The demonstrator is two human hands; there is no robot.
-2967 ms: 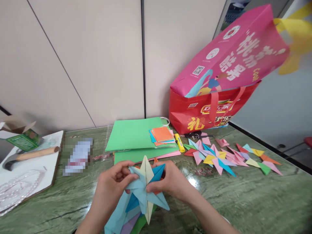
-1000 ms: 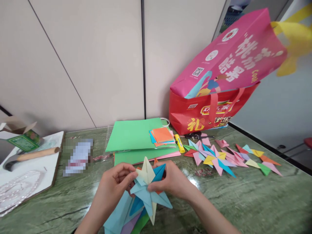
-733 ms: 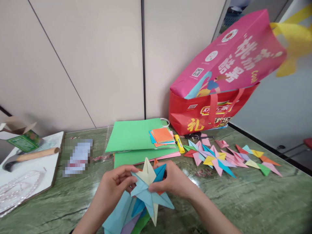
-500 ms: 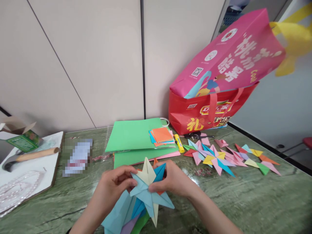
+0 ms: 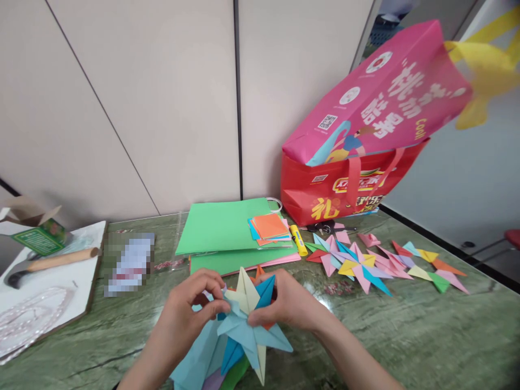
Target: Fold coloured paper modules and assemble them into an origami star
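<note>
Left hand [image 5: 190,309] and right hand [image 5: 284,300] both pinch paper star [image 5: 247,325] above near table [image 5: 406,336]; loose stars [image 5: 357,262] lie right.

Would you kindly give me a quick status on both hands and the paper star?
Left hand and right hand both pinching the blue and cream folded paper star. Star held above the green marble table. Nothing between them.
</note>
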